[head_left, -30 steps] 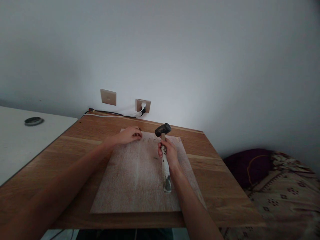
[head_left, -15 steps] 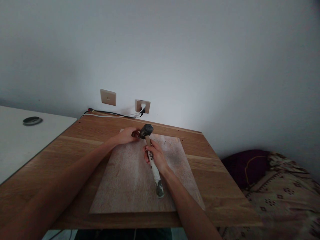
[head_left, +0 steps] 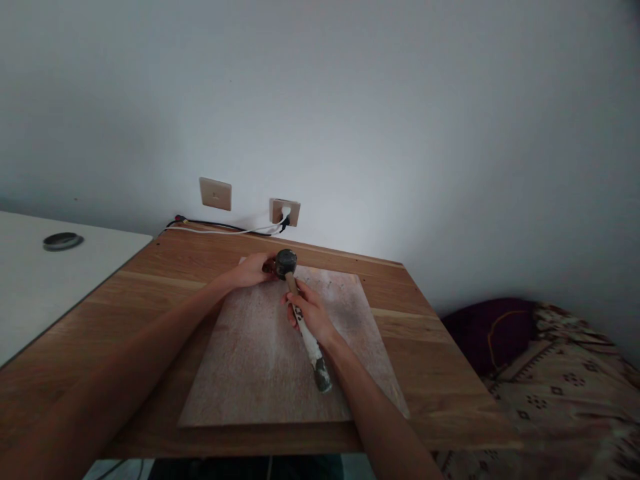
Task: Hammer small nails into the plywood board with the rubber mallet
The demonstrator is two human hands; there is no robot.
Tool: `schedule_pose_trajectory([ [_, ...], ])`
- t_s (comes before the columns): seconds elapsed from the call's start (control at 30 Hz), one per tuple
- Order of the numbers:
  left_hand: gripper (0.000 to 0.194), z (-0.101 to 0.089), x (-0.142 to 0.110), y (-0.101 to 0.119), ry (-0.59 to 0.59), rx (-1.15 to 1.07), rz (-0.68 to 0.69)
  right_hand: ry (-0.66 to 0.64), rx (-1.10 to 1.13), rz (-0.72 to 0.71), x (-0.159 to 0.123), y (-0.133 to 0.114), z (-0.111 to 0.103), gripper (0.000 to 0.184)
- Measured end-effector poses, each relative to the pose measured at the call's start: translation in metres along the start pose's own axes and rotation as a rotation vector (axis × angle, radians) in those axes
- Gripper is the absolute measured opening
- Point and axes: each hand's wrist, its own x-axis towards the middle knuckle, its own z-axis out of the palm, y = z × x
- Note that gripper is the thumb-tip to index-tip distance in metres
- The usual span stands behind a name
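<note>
My right hand (head_left: pixel 307 309) is wrapped round the upper handle of a hammer (head_left: pixel 309 340). Its dark, blocky head points away from me, and the worn white handle slants back toward me over a pale wooden board (head_left: pixel 250 373). Up at the board's far left part, my left hand (head_left: pixel 255 269) lies with its fingers curled beside the hammer head. A small dark brown thing shows at those fingertips, mostly hidden by the hammer head, and its kind is unclear. Whether the head touches it cannot be made out.
Under the board is a wooden table (head_left: pixel 430 373), its far edge along the wall. White and black cables (head_left: pixel 225 230) run to a wall socket (head_left: pixel 285 212). At left stands a white surface (head_left: pixel 45 293) with a round dark lid-like thing (head_left: pixel 63 241). Patterned fabric (head_left: pixel 555 400) lies at right.
The hammer head has shifted slightly left and down toward my left fingers, with my right hand moving along. My left hand has stayed nearly still.
</note>
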Motion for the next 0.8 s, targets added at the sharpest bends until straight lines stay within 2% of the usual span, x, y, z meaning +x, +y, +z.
schedule_pose_trajectory([
  [0.23,0.03,-0.002,-0.001,0.008,-0.015,-0.027,-0.004,-0.004,-0.016,-0.017,-0.001,-0.001,0.0,0.043],
  [0.5,0.034,-0.003,-0.001,0.012,-0.055,-0.038,-0.031,0.023,-0.007,0.009,0.0,0.004,0.0,0.045],
  [0.67,0.039,-0.001,0.001,0.005,-0.096,-0.024,-0.029,0.078,0.039,0.007,-0.001,0.0,-0.001,0.046],
  [0.8,0.046,-0.008,0.0,0.013,-0.121,0.058,-0.015,0.191,0.146,-0.107,-0.005,-0.013,-0.012,0.042],
])
